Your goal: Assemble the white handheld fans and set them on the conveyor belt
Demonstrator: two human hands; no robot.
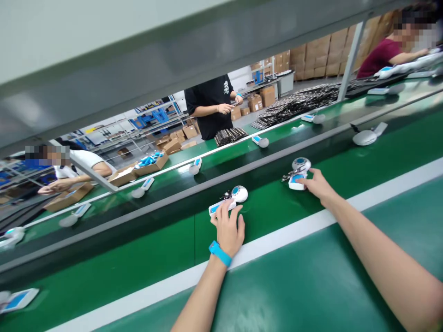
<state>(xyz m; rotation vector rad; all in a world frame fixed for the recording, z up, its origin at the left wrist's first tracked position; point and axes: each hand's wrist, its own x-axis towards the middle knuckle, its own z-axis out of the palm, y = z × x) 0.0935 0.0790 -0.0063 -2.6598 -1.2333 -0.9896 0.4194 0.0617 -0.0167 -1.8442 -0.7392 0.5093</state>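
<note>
Two white-and-blue devices with round heads lie on the near green belt [159,244]. My left hand [229,228], with a blue wristband, rests its fingertips on the left device [239,194]; the fingers are bent and spread. Dark cords or small parts lie beside that device. On the right, my right hand [320,186] has its thumb and fingers at the lower part of the other device [301,164], pinching its edge. Dark and metallic pieces sit at this device's left side.
A grey rail [152,204] divides the near belt from a far belt carrying several similar devices. A grey overhead beam [145,69] crosses above. Another white device [365,137] lies farther right. Three people are across the line, beside boxes and black stacked parts [297,103].
</note>
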